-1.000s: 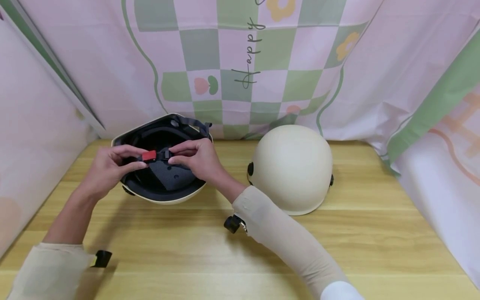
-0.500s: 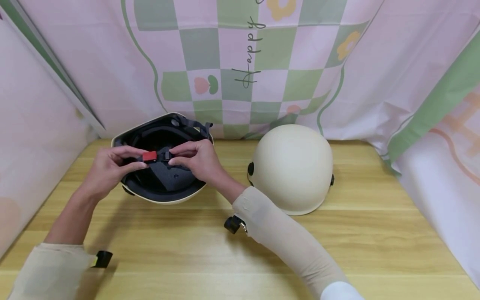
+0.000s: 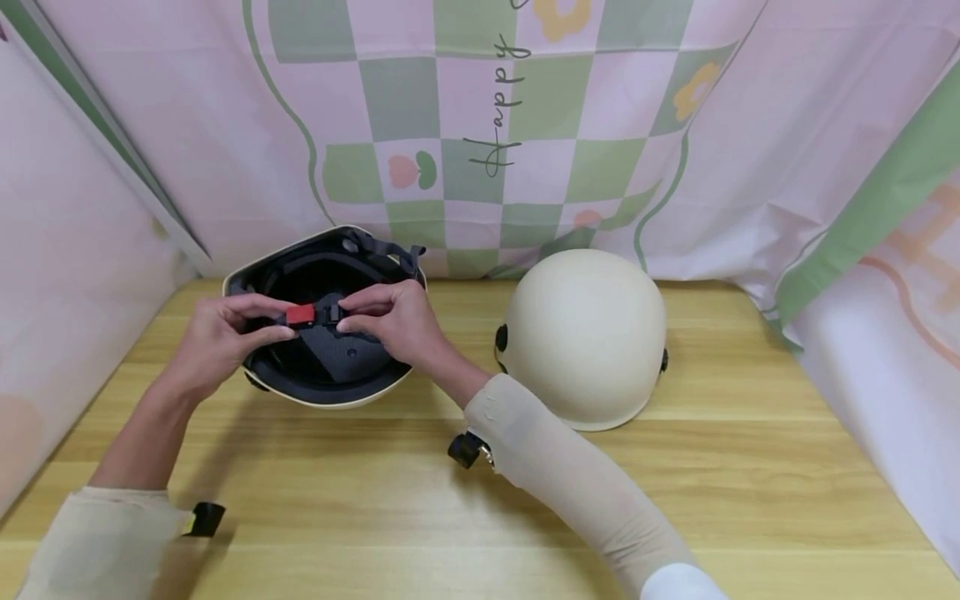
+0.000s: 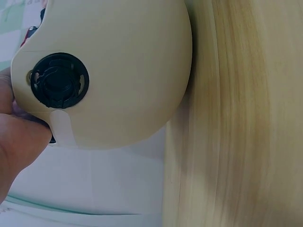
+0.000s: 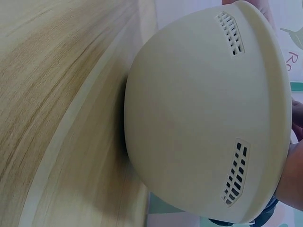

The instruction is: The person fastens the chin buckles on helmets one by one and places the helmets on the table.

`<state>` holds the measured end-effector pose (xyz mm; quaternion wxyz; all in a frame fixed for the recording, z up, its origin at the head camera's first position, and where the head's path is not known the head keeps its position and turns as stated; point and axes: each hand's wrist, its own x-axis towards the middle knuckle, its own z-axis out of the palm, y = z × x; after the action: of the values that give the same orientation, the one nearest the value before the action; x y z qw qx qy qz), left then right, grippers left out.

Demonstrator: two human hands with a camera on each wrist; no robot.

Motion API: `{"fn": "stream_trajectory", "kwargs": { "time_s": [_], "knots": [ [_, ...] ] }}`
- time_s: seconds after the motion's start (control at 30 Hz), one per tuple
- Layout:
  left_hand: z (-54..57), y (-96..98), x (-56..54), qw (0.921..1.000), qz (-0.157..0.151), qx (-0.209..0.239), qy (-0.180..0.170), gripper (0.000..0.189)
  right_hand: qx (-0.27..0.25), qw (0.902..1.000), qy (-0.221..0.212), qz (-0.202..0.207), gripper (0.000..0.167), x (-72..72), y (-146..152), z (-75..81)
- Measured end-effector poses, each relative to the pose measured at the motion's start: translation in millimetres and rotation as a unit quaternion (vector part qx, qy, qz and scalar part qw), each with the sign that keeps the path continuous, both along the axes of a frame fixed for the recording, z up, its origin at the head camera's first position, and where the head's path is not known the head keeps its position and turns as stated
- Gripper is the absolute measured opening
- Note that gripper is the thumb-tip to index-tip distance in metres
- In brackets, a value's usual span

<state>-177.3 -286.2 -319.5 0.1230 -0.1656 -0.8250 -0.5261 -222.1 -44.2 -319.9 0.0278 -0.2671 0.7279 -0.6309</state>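
A cream helmet point(image 3: 337, 400) lies upturned on the table at the left, its dark padded inside facing up. Over its opening, my left hand point(image 3: 213, 337) pinches the red part of a strap buckle point(image 3: 301, 315) between thumb and fingers. My right hand point(image 3: 405, 321) pinches the black end of that buckle, and the two parts meet in a line. In the left wrist view the helmet's shell point(image 4: 128, 71) shows a black round knob point(image 4: 59, 80), with part of my left hand point(image 4: 19, 142) at the rim. The right wrist view shows the shell's vents point(image 5: 236, 172).
A second cream helmet point(image 3: 588, 333) sits dome up to the right, beside my right forearm. Both are on a wooden table point(image 3: 360, 500). A patterned curtain point(image 3: 480, 100) hangs along the back, with more cloth at both sides.
Both hands hold nearly still on the buckle. The red part has shifted very slightly to the right. Neither helmet has visibly moved.
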Motion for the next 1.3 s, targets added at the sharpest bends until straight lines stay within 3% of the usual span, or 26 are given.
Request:
{"fn": "stream_trajectory", "kwargs": {
  "time_s": [0.63, 0.97, 1.13, 1.3],
  "knots": [
    [1.1, 4.2, 0.3, 0.9996, 0.004, -0.028, 0.003, 0.02, -0.003, 0.9998, 0.015, 0.009, 0.023, 1.3, -3, -0.9],
    [1.6, 3.2, 1.2, 0.9959, 0.012, -0.087, 0.026, 0.024, 0.031, 0.9987, 0.03, 0.026, 0.021, 0.5, 1, 1.3],
    [-3.2, 4.3, 3.6, 0.9936, 0.026, -0.085, 0.07, 0.026, 0.047, 0.9978, 0.041, 0.021, 0.02, 1.1, 0, -0.1],
    [-10.3, 7.0, 3.7, 0.9848, 0.052, -0.067, 0.152, 0.03, 0.074, 0.9951, 0.06, 0.028, 0.019, 3.1, 2, -1.3]
  ]
}}
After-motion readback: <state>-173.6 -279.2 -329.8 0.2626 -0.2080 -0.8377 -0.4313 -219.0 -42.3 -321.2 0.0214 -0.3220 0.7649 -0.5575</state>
